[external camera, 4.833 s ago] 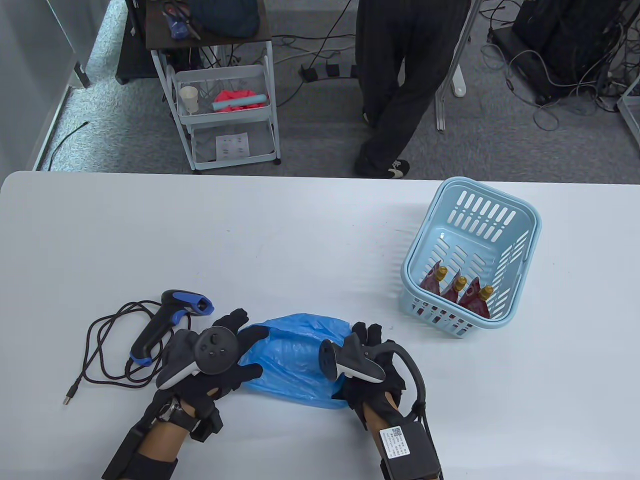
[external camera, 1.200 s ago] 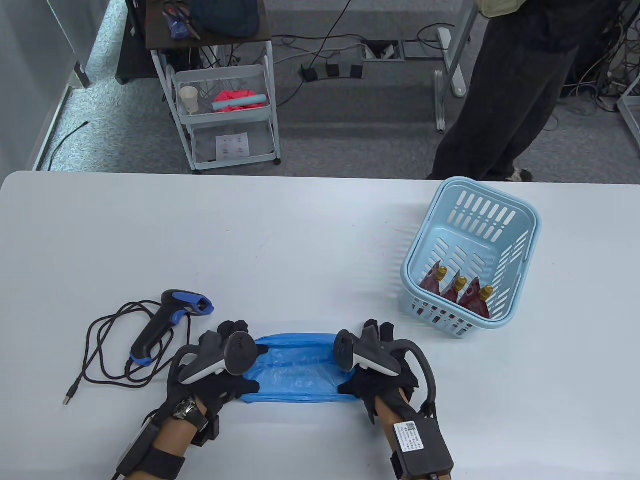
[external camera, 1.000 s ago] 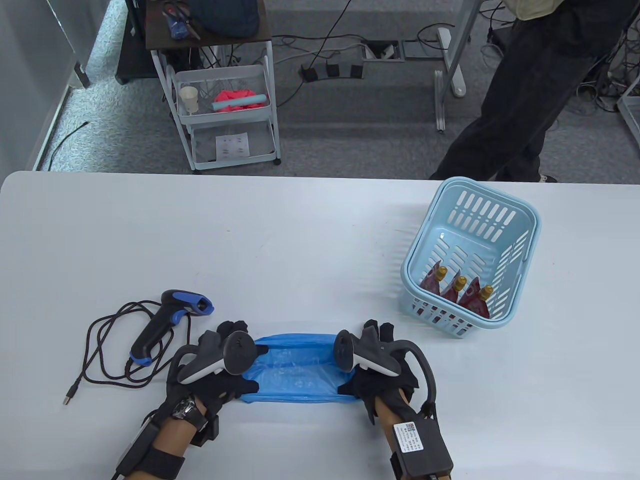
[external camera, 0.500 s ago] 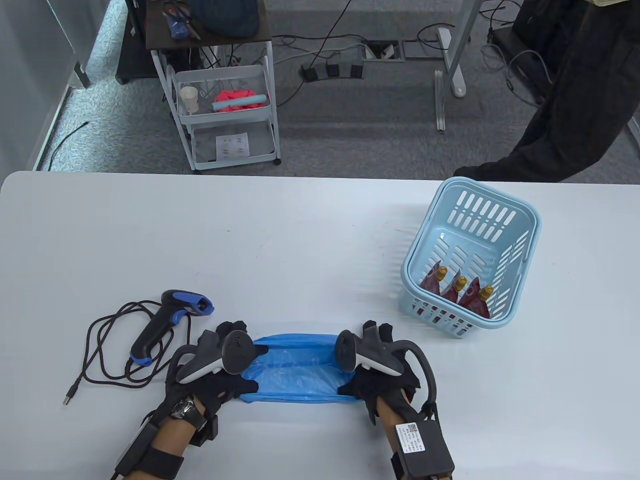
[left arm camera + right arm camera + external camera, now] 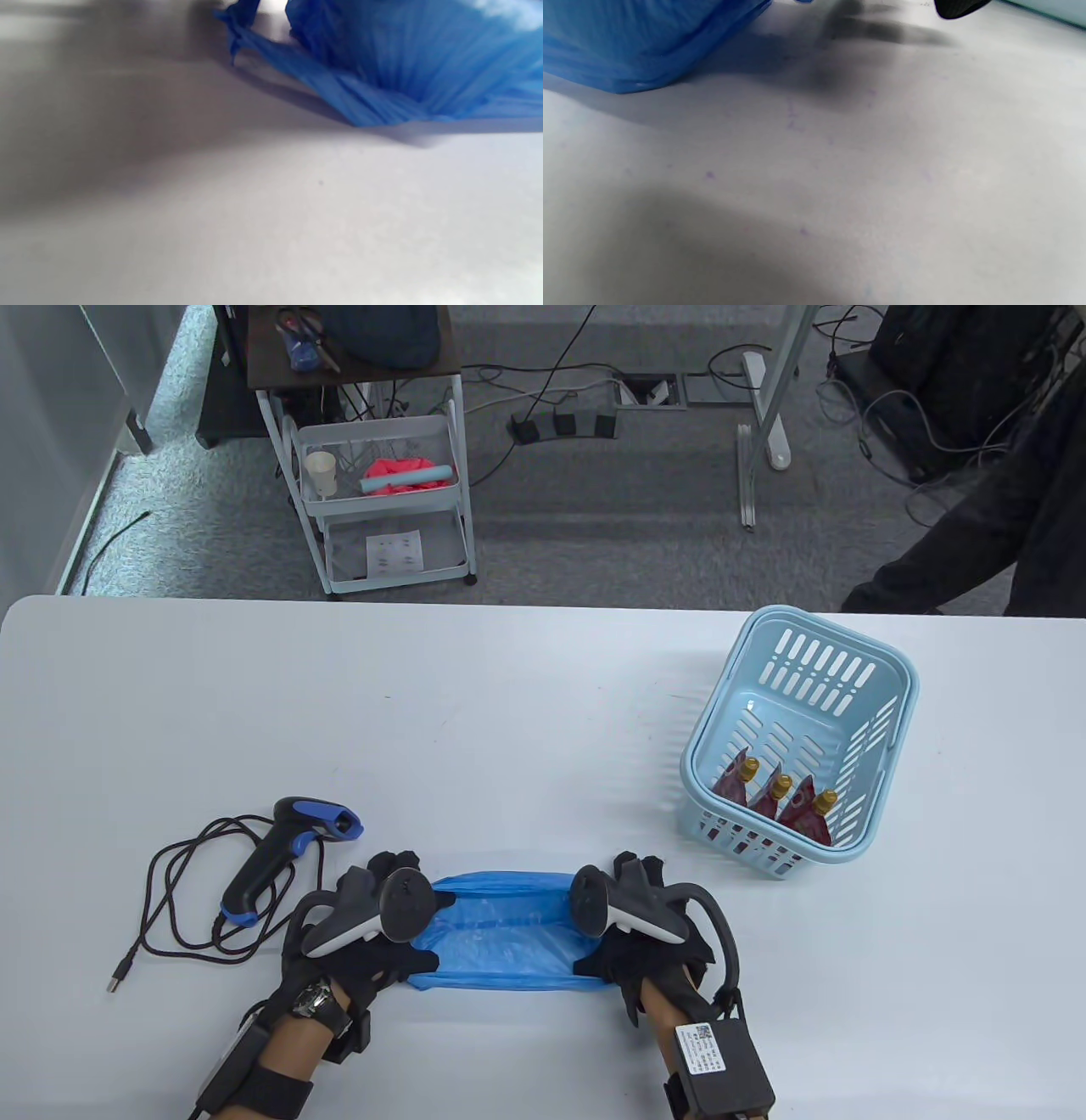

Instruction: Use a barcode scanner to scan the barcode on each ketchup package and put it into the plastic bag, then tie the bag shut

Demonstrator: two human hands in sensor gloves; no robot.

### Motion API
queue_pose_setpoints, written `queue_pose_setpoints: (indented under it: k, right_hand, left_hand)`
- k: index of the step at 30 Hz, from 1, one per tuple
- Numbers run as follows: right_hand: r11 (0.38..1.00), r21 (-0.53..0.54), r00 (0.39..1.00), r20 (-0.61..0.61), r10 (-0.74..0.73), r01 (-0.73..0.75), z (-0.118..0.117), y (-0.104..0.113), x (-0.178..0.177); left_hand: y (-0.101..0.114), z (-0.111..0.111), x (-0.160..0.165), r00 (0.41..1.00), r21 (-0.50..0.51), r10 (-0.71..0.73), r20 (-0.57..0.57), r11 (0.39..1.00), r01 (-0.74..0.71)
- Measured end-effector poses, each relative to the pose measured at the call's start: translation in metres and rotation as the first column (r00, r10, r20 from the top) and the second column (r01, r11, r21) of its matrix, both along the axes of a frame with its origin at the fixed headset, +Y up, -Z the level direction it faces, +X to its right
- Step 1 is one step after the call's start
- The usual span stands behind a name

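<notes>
Table view shows the left hand and right hand each clamped on one end of the blue bag, which is stretched open between them, low on the worktop. Left of the hands lies the scanner, touched by neither. Three ketchup packs stand in the basket, well to the right.
</notes>
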State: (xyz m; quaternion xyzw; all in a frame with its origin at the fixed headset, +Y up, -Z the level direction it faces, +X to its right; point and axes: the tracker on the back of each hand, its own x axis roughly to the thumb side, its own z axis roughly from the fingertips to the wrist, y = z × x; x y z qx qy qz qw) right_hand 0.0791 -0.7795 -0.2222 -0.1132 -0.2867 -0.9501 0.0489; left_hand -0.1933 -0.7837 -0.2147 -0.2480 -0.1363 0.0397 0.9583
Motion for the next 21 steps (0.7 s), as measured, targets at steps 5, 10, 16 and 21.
queue_pose_setpoints:
  k: [5, 10, 16, 21]
  right_hand:
    - [0.997, 0.056, 0.999, -0.014, -0.045, 0.046, 0.000, 0.006, 0.000]
    - [0.981, 0.093, 0.986, -0.021, -0.167, 0.168, 0.002, 0.022, 0.003]
    - [0.957, 0.139, 0.967, -0.036, -0.253, 0.255, 0.010, 0.045, 0.008]
    - [0.930, 0.178, 0.947, -0.045, -0.318, 0.321, 0.019, 0.062, 0.012]
  left_hand:
    - [0.000, 0.001, 0.001, 1.000, 0.009, -0.012, 0.003, 1.000, 0.012]
    - [0.000, 0.001, 0.001, 1.000, 0.014, -0.020, 0.004, 1.000, 0.020]
    - [0.001, 0.001, 0.002, 1.000, 0.015, -0.026, 0.004, 1.000, 0.026]
    - [0.001, 0.001, 0.003, 1.000, 0.018, -0.029, 0.006, 0.999, 0.029]
